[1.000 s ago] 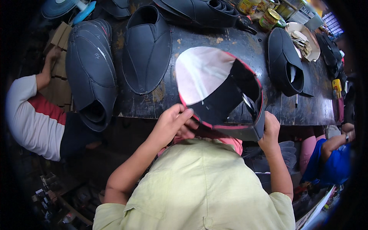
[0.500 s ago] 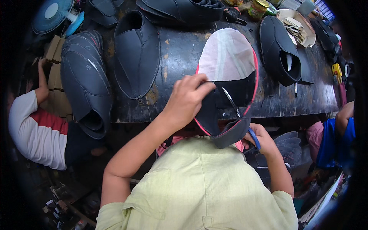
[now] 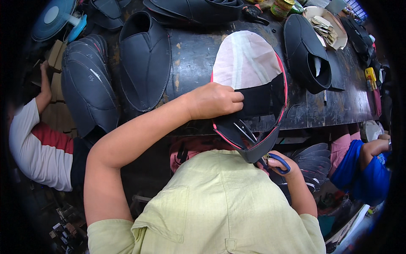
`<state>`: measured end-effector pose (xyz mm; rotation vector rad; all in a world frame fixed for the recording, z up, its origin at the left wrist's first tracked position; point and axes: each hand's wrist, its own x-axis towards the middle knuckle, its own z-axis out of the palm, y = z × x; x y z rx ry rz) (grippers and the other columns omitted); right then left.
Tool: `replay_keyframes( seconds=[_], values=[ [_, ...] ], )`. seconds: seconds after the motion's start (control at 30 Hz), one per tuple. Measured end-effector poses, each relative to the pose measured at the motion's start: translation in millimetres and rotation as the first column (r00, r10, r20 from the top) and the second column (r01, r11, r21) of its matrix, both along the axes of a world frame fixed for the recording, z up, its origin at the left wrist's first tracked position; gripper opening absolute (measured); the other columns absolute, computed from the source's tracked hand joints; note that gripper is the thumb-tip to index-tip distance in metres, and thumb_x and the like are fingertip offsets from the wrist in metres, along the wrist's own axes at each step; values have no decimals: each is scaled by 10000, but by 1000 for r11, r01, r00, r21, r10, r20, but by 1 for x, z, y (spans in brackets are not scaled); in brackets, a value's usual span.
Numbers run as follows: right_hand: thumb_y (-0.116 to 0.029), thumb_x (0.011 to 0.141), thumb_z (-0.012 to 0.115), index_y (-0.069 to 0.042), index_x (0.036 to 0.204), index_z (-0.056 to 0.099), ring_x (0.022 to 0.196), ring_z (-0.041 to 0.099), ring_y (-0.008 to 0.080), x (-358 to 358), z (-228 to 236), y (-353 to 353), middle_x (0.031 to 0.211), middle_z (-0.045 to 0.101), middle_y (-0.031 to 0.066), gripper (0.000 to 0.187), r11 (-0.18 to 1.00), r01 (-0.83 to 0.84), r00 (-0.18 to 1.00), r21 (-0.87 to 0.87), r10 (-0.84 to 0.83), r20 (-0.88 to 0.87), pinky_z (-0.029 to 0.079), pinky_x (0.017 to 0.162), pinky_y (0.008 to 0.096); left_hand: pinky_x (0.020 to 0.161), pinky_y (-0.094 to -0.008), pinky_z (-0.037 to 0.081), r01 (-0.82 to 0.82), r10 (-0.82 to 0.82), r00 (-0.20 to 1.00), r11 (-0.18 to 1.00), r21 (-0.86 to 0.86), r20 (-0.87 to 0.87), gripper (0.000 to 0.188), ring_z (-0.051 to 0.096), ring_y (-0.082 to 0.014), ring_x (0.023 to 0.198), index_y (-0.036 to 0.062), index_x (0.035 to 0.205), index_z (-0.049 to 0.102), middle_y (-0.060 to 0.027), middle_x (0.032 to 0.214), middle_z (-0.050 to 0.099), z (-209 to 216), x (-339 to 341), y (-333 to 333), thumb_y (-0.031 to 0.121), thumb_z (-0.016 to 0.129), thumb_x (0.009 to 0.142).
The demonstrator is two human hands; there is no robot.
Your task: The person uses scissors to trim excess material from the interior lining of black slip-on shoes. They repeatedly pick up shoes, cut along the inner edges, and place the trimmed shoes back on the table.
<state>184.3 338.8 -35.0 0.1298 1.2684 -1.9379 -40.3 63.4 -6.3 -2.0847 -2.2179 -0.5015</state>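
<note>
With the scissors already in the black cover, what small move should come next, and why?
Probably close the scissors for a short snip. Their blades lie open on the cover near its red-piped edge, the right hand is in the blue handles, and the left hand presses the cover flat.

Left arm bare, reaching forward and across the body; left hand [image 3: 213, 100] palm down, fingers [image 3: 235, 98] curled and pressing flat. Right forearm low and bent close to the torso; right hand [image 3: 282, 166] closed, fingers through a handle loop.
</note>
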Motion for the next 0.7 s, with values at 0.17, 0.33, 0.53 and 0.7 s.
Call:
replay_keyframes(
  seconds=[0.17,0.33,0.53,0.7],
  values=[
    [-527,900,684,0,945,635,644,578,133,-5,-3,-8,740,568,34,531,997,67,996,29,-68,61,432,588,250,702,-350,598,-94,93,995,995,-31,-30,190,703,-228,843,35,1003,654,-83,1008,659,-1,6,12,87,635,821],
    [-526,925,663,-13,927,632,659,573,132,-8,-4,-8,788,581,45,514,995,-5,1000,102,6,-8,430,609,249,702,-394,592,-338,337,941,932,-129,-30,183,718,-299,804,23,1005,637,-120,896,634,1,17,30,65,626,826],
    [-544,918,649,-12,933,634,687,560,145,-3,-7,-4,817,592,59,532,997,28,1000,66,-27,-8,423,642,259,733,-441,577,-368,376,912,927,-77,161,182,706,-361,839,27,1020,653,-128,948,670,6,19,25,66,671,842],
    [-578,909,627,-1,954,622,697,557,165,2,-19,-9,823,591,82,579,967,166,985,-191,-154,77,421,666,262,730,-437,571,-410,396,880,912,-3,261,225,701,-338,884,50,1050,680,-107,977,680,7,30,13,59,708,827]
  ],
)
